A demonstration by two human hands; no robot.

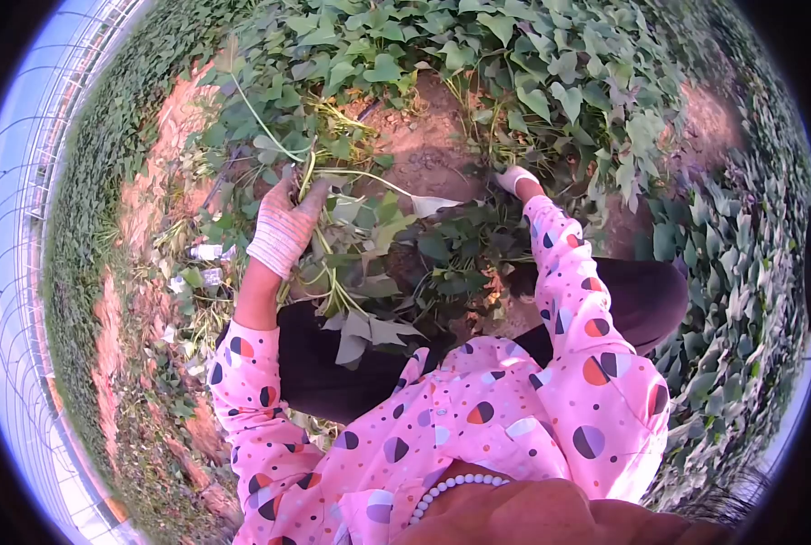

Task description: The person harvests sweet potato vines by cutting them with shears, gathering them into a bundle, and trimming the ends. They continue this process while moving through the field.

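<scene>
My left hand [287, 222], in a pale striped knit glove, is closed around a leafy green vine [307, 173]. Stems with broad leaves hang from it over my left thigh, and a long thin stem sticks up beyond the fingers. My right hand [517, 179], gloved too, reaches into the low foliage at the edge of a bare patch of soil [428, 136]. Its fingers are mostly hidden by leaves, so what they touch does not show. Cut or loose leaves [360, 331] lie across my dark trousers.
Dense heart-leaved vines [551, 54] cover the ground ahead and to the right. Clear plastic bottles [207, 263] lie among dry stems at the left. A strip of reddish soil [174, 136] runs along the left, with a curved frame structure [24, 227] beyond.
</scene>
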